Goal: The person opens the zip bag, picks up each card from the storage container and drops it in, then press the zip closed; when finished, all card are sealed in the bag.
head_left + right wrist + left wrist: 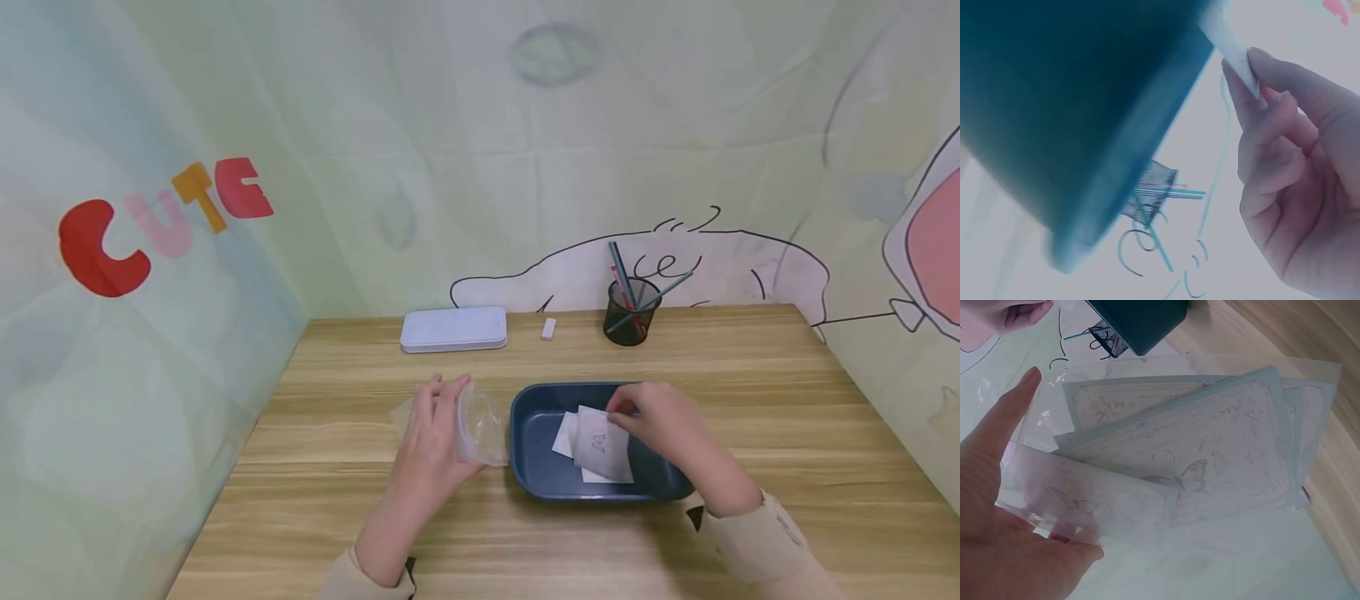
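Note:
My left hand [427, 450] grips a clear plastic bag [486, 429] by its side, just left of a dark blue tray [534, 454]. Through the film in the left wrist view, several pale cards [1222, 447] show, with bluish borders and a butterfly print. Over the tray, my right hand [667, 421] pinches a white card [603, 450] with a small drawing by its upper corner. Other white cards [564, 435] lie beneath it in the tray. Thumb and fingertips meet on the card's corner [1235, 59] in the right wrist view, while the tray hides the rest of it.
Along the back of the wooden table [330, 483] stand a white flat case [453, 328], a small white eraser [549, 329] and a black mesh cup [627, 327] with several pencils. A printed cloth backdrop [420, 200] rises behind the table and at both sides.

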Demonstrator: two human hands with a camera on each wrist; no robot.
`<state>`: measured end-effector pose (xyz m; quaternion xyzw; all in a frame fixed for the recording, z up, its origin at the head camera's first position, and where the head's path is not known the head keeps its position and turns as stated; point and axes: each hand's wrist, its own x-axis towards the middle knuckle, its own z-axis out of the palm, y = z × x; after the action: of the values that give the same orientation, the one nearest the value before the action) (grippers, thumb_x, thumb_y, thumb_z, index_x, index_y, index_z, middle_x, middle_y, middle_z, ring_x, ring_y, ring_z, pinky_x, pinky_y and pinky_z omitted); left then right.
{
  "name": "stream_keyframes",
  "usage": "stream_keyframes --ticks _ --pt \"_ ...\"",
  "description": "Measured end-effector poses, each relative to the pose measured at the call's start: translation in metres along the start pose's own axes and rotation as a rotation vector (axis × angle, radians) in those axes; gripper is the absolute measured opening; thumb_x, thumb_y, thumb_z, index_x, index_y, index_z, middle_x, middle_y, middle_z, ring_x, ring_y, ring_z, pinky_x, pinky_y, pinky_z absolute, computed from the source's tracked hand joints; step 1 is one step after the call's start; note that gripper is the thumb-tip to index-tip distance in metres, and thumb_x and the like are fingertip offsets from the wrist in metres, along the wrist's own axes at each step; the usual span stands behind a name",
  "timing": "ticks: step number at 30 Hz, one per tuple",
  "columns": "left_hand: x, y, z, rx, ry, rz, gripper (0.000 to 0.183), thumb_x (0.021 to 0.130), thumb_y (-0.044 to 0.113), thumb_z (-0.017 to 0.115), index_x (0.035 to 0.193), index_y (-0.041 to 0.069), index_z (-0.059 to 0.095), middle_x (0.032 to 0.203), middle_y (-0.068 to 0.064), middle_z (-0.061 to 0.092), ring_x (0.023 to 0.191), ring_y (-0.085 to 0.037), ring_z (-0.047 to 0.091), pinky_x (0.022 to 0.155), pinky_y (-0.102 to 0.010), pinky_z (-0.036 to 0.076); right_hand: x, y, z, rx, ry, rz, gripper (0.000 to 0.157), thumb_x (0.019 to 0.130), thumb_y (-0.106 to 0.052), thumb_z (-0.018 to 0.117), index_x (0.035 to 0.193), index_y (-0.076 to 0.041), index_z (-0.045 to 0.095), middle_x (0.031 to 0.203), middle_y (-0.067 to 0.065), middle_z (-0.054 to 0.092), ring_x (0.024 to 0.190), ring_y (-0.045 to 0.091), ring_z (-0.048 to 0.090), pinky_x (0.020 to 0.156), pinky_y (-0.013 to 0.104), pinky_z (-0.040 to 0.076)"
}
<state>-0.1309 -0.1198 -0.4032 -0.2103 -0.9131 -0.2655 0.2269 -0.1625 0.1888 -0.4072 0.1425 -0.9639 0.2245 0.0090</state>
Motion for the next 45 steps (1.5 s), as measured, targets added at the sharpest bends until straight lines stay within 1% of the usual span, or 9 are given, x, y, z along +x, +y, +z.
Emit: stream_keyframes --ticks 7,11,16,21,29,34,36,39,45 --pt "0.001 0.000 -0.001 0.018 0.002 0.007 0.108 0.045 0.019 0.097 0.138 0.007 0.043 0.120 -0.018 0.043 0.130 -0.037 0.038 0.102 -0.047 0.040 -0.007 -0.018 -0.016 0.068 0.068 0.001 0.005 0.084 -0.019 0.075 0.086 -0.016 0.071 0.075 -0.007 0.065 0.065 0.010 0.056 0.058 0.026 0.051" --pt "0.002 0.001 -0.002 0.025 -0.001 0.002 0.108 0.045 0.018 0.097 0.138 0.007 0.043 0.120 -0.017 0.043 0.130 -0.035 0.037 0.103 -0.046 0.040 -0.012 -0.028 -0.022 0.170 0.132 0.024 0.005 0.084 -0.018 0.074 0.088 -0.016 0.071 0.075 -0.007 0.064 0.064 0.014 0.054 0.054 0.025 0.050" --pt "0.002 0.001 -0.002 0.028 -0.001 0.003 0.108 0.046 0.020 0.097 0.138 0.007 0.043 0.121 -0.017 0.043 0.130 -0.035 0.037 0.102 -0.046 0.041 -0.016 -0.036 -0.025 0.302 0.240 0.014 0.007 0.083 -0.015 0.076 0.087 -0.015 0.070 0.074 -0.006 0.063 0.060 0.016 0.055 0.049 0.026 0.050" --pt "0.002 0.000 -0.002 0.026 0.020 0.027 0.108 0.045 0.020 0.097 0.138 0.007 0.043 0.118 -0.017 0.044 0.129 -0.037 0.039 0.102 -0.047 0.040 -0.017 -0.045 -0.025 0.485 0.287 -0.008 0.007 0.083 -0.014 0.075 0.088 -0.013 0.070 0.073 -0.005 0.067 0.051 0.013 0.059 0.048 0.028 0.052" --pt "0.003 -0.001 -0.002 0.022 0.039 0.051 0.107 0.045 0.018 0.096 0.137 0.006 0.044 0.118 -0.018 0.044 0.128 -0.037 0.039 0.104 -0.047 0.038 -0.020 -0.058 -0.020 0.698 0.286 -0.031 0.008 0.085 -0.015 0.074 0.089 -0.011 0.070 0.071 -0.002 0.068 0.048 0.019 0.061 0.045 0.030 0.050" --pt "0.003 0.000 -0.002 0.024 0.039 0.054 0.106 0.045 0.017 0.096 0.137 0.005 0.044 0.118 -0.018 0.044 0.128 -0.037 0.039 0.104 -0.046 0.039 -0.022 -0.063 -0.014 0.803 0.268 -0.002 0.011 0.086 -0.017 0.074 0.090 -0.009 0.068 0.071 0.006 0.068 0.050 0.024 0.061 0.039 0.028 0.043" --pt "0.003 0.000 -0.002 0.024 0.039 0.054 0.106 0.045 0.017 0.096 0.137 0.005 0.044 0.117 -0.017 0.044 0.128 -0.037 0.039 0.103 -0.046 0.040 -0.022 -0.065 -0.011 0.823 0.259 0.013 0.013 0.086 -0.020 0.073 0.090 -0.008 0.067 0.070 0.006 0.067 0.050 0.025 0.062 0.039 0.028 0.040" --pt "0.003 0.000 -0.001 0.028 0.038 0.053 0.107 0.045 0.016 0.096 0.137 0.005 0.044 0.117 -0.017 0.044 0.128 -0.037 0.039 0.103 -0.045 0.040 -0.023 -0.068 -0.006 0.835 0.245 0.021 0.016 0.086 -0.022 0.073 0.090 -0.008 0.066 0.069 0.004 0.067 0.051 0.025 0.062 0.039 0.028 0.041" --pt "0.003 0.002 -0.001 0.012 0.021 0.030 0.107 0.045 0.014 0.096 0.138 0.006 0.043 0.118 -0.016 0.043 0.130 -0.036 0.037 0.104 -0.045 0.039 -0.023 -0.073 0.002 0.864 0.223 0.010 0.013 0.086 -0.019 0.073 0.089 -0.009 0.065 0.069 0.003 0.067 0.050 0.026 0.062 0.040 0.026 0.043"
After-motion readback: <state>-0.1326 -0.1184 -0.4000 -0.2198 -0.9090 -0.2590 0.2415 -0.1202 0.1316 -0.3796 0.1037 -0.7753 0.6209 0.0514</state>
